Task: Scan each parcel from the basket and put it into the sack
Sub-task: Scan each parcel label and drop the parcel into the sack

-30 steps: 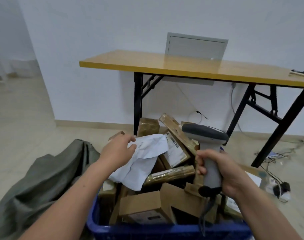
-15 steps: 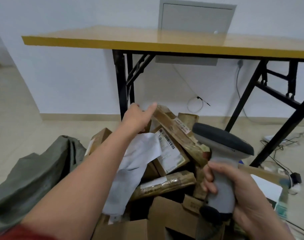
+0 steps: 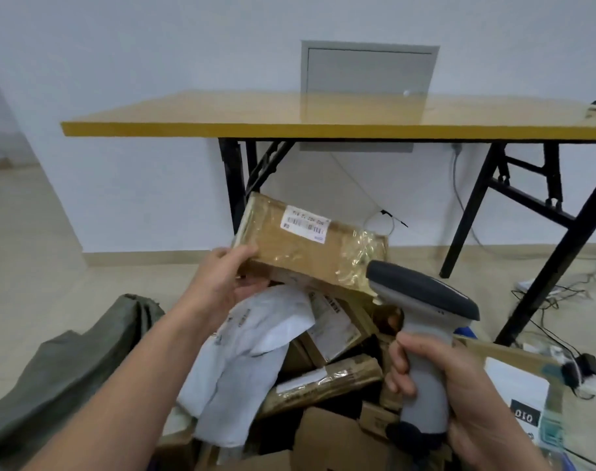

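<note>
Left hand [image 3: 222,283] grips the taped brown parcel [image 3: 310,253] by its left end, label up, raised above the parcel heap [image 3: 290,355]. Right hand [image 3: 456,389] wrapped round the scanner [image 3: 422,321] handle; scanner head just under the parcel's right end. Olive sack [image 3: 69,362] slumped on the floor, left.

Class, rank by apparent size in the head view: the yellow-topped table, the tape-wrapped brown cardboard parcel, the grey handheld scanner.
Largest: yellow-topped table.
Then tape-wrapped brown cardboard parcel and grey handheld scanner: alike in look, scanner nearer the camera, so unranked.
</note>
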